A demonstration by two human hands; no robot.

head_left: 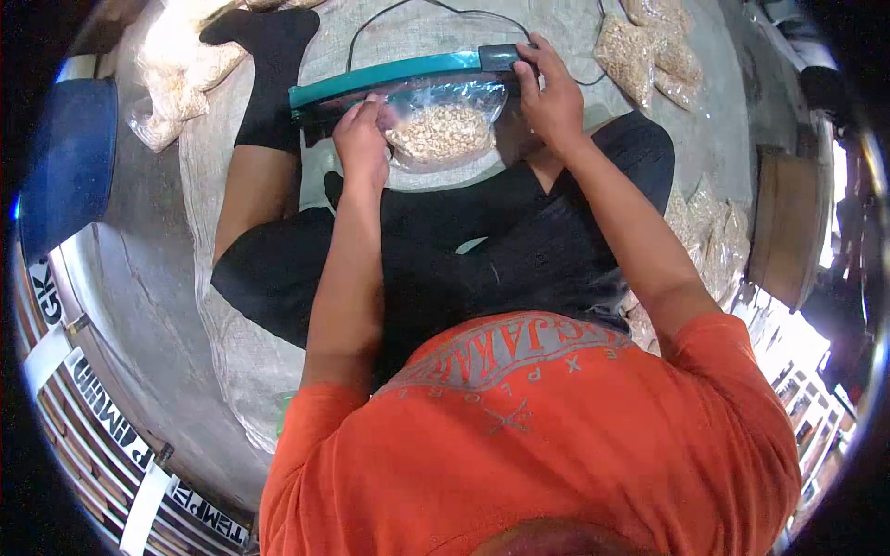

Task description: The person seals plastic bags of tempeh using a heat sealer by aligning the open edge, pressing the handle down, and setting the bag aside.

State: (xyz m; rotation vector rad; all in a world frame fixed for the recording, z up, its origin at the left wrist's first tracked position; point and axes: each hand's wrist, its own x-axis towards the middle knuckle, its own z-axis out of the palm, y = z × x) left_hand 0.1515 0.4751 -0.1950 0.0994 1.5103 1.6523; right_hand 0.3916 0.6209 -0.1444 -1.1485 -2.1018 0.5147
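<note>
Pale woven sheet [232,357] spread over the floor, widest thing in view, under crossed legs in black [278,269]. Filled bags lie about on it: a cluster upper left [185,83], another upper right [649,56], more on the right side [714,236]. Ahead of the legs, a long green-armed bar device [399,69], thin dark cord [350,51] looping behind. Clear bag [475,95] of pale chopped pieces [445,134] sits between the hands, top edge at the bar, filled part toward the legs. Left hand [362,148] pinches the film by the bag's upper left; blur hides exact fingertip contact. Right hand [556,102] grasps the dark end block [498,58] of the arm. Risks, as judged: uneven pull from the left could crease the film along the bar; pieces creeping up could get caught there; fingertips so close could be nipped if the arm presses down; a knocked or slack bag could tip and spill; a tug on the cord could shift the device.
</note>
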